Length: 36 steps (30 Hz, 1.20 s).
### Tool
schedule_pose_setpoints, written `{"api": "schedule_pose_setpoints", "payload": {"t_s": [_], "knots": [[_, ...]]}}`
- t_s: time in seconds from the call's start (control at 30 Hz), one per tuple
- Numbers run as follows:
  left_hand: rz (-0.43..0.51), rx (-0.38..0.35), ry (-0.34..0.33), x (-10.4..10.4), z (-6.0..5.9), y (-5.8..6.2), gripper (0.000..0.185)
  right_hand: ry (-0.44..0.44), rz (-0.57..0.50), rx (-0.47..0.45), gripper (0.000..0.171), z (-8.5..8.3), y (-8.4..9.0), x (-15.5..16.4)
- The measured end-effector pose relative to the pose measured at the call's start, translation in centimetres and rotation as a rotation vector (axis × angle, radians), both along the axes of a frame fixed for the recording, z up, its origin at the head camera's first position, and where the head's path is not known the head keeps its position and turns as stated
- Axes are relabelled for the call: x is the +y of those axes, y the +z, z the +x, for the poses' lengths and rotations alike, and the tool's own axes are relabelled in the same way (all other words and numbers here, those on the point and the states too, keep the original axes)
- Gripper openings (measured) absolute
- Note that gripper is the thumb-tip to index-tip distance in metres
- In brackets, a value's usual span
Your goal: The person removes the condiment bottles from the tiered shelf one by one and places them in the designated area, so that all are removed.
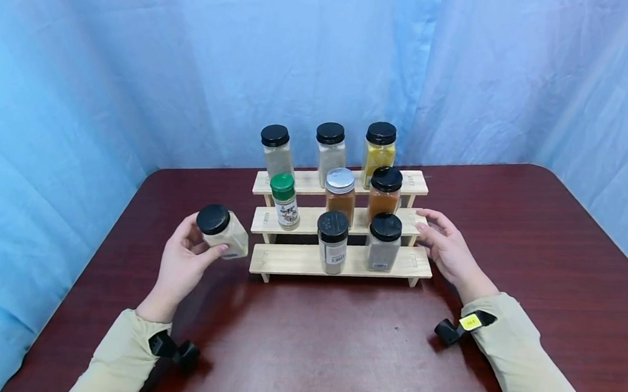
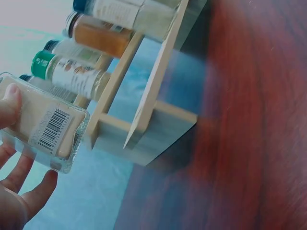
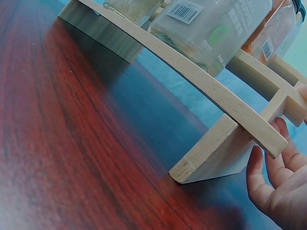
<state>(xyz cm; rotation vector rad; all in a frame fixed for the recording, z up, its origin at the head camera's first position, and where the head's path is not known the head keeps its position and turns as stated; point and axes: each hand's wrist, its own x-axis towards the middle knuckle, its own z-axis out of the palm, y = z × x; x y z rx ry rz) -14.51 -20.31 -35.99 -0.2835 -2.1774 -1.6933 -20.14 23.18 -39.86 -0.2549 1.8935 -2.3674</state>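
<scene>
My left hand (image 1: 180, 265) holds a square glass spice jar (image 1: 232, 240) with a black lid, tilted, just left of the rack. Pale powder fills it, and a barcode label shows in the left wrist view. My right hand (image 1: 454, 257) is at the right end of the three-tier wooden spice rack (image 1: 287, 260), thumb and fingers about the end of its middle shelf. On the lowest shelf stand a round black-lidded shaker (image 1: 333, 252) and a square jar of grey powder (image 1: 383, 249), leaving its left part bare.
On the middle tier are a green-capped shaker (image 1: 286, 209), a silver-lidded jar (image 1: 340, 198) and a black-lidded orange-brown jar (image 1: 384, 196). The top tier bears two grey jars and a yellow one (image 1: 378, 155). Blue curtains (image 1: 302, 49) surround the dark red table (image 1: 325, 342).
</scene>
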Motion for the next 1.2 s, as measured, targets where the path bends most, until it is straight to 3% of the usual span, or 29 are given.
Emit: {"api": "schedule_pose_setpoints", "payload": {"t_s": [0.4, 0.63, 0.83, 0.97, 1.2], "knots": [[-0.011, -0.018, 0.088, -1.4, -2.2, 0.3, 0.053, 0.0, 0.005, 0.0, 0.02, 0.1, 0.1, -0.1], [-0.02, -0.05, 0.088, -1.5, -4.4, -0.3, 0.051, -0.002, 0.006, 0.004, 0.02, 0.1, 0.1, 0.0], [-0.103, -0.125, 0.107, -1.6, -6.4, -1.4, 0.051, 0.001, -0.001, 0.007, 0.021, 0.1, -0.1, 0.0], [-0.127, -0.163, 0.091, -1.6, -7.7, -2.0, 0.051, 0.001, 0.012, 0.005, 0.02, 0.1, -0.2, 0.0], [-0.139, -0.164, 0.035, -1.5, -9.7, -3.2, 0.051, 0.009, -0.003, 0.023, 0.02, 0.1, -0.2, 0.0]]}}
